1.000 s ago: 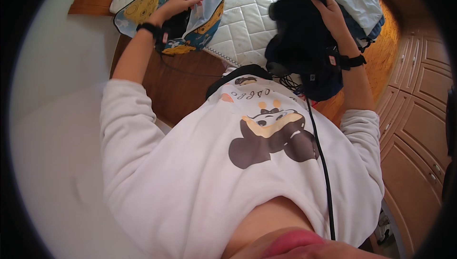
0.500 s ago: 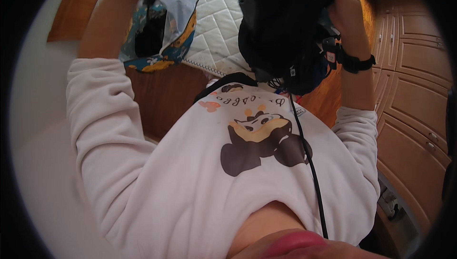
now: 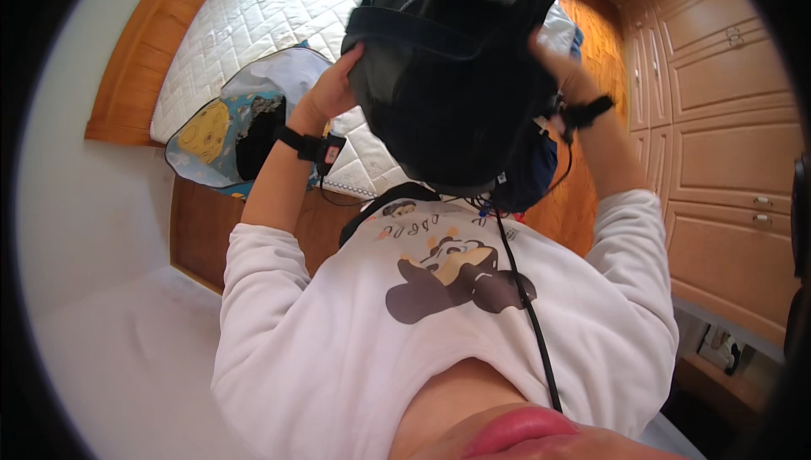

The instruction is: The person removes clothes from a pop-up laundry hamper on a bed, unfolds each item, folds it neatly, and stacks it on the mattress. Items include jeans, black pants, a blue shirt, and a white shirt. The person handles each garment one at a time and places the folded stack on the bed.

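A bulky black cloth item is held up in front of me; a wide band crosses it and a pale curved line runs along its upper part. I cannot tell whether it is a garment or a bag. My left hand grips its left edge, thumb on the near side. At the right edge my right hand holds it, its fingers partly hidden behind the cloth. To the left, a teal patterned storage bag lies with its pale-lined flap folded back and dark fabric inside.
A white quilted mattress with a wooden bed end spans the far left. Dark blue cloth and cables hang near my waist. Wooden cabinets line the right. A black cable runs down my shirt.
My left hand has left the storage bag and come right to grip the black cloth item. The item has shifted left and nearer, and the bag's opening now shows wider.
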The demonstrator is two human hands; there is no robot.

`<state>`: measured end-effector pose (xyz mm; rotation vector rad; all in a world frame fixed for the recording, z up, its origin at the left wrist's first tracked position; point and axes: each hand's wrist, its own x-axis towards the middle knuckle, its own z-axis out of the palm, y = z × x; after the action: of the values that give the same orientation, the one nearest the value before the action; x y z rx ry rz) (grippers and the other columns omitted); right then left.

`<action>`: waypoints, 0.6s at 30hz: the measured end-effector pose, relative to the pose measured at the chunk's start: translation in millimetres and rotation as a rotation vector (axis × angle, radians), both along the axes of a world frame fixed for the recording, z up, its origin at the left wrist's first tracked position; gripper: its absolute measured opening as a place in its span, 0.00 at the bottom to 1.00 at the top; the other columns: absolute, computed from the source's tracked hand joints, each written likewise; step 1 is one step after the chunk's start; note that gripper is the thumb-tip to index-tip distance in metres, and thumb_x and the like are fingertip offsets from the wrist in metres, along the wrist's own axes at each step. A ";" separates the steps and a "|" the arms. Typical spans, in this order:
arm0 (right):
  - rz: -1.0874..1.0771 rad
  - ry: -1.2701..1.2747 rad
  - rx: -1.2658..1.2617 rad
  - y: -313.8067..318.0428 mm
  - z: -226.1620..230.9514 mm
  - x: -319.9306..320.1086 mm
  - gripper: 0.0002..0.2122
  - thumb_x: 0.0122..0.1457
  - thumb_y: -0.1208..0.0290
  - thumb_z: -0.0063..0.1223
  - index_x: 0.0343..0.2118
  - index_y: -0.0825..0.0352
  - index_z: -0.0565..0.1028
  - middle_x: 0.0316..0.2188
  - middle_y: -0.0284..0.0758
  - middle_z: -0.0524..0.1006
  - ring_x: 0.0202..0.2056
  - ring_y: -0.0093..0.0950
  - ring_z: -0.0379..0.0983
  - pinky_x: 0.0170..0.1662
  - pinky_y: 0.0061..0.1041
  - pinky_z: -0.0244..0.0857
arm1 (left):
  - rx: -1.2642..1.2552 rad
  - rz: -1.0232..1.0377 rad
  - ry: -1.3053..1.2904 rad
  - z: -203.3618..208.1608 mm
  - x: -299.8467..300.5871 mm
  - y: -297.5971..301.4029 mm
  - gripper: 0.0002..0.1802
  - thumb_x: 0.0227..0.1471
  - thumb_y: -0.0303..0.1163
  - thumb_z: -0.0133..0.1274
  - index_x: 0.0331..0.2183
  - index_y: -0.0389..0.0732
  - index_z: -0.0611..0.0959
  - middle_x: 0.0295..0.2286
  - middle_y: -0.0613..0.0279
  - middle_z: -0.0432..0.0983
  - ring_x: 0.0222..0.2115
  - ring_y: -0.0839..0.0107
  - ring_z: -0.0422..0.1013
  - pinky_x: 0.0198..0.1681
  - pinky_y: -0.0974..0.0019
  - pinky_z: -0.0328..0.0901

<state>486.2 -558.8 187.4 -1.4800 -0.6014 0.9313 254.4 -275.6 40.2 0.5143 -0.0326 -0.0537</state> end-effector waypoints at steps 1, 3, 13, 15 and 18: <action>0.132 -0.027 0.002 4.7 -30.0 -10.5 0.23 0.59 0.60 0.56 0.54 0.66 0.71 0.47 0.34 0.75 0.50 0.24 0.70 0.54 0.23 0.63 | 0.013 0.092 0.099 -4.5 -10.8 6.7 0.23 0.65 0.42 0.38 0.54 0.36 0.70 0.48 0.59 0.74 0.51 0.69 0.69 0.57 0.64 0.61; 0.322 -0.014 -0.040 18.2 -56.7 -4.9 0.24 0.57 0.60 0.59 0.53 0.66 0.71 0.49 0.34 0.74 0.50 0.24 0.71 0.55 0.25 0.63 | 0.185 0.203 0.059 -9.0 -30.8 26.1 0.24 0.65 0.43 0.38 0.53 0.36 0.71 0.50 0.57 0.73 0.52 0.66 0.68 0.58 0.63 0.59; 0.277 0.519 0.475 62.3 -72.0 7.3 0.16 0.63 0.60 0.50 0.44 0.67 0.76 0.40 0.38 0.80 0.44 0.29 0.77 0.49 0.29 0.72 | 0.159 0.597 0.169 58.4 -93.2 67.6 0.24 0.64 0.45 0.36 0.45 0.37 0.78 0.43 0.56 0.78 0.43 0.66 0.74 0.52 0.61 0.66; 0.280 -0.156 0.635 71.9 -101.0 -14.9 0.17 0.63 0.61 0.50 0.49 0.68 0.74 0.44 0.37 0.78 0.48 0.30 0.75 0.54 0.29 0.68 | 0.136 0.423 0.142 44.5 -86.6 65.3 0.25 0.65 0.47 0.36 0.45 0.37 0.78 0.42 0.58 0.78 0.42 0.68 0.74 0.49 0.63 0.68; 0.391 0.034 0.237 75.1 -113.0 -4.4 0.26 0.54 0.76 0.59 0.57 0.66 0.66 0.54 0.35 0.70 0.54 0.30 0.68 0.59 0.27 0.60 | 0.260 0.451 0.514 26.9 -82.9 69.5 0.14 0.60 0.39 0.49 0.40 0.40 0.81 0.38 0.61 0.79 0.39 0.71 0.75 0.46 0.68 0.70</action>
<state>481.8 -483.7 74.4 -1.1526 -0.9643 1.1383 171.5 -206.1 67.0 0.7440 0.5988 0.2549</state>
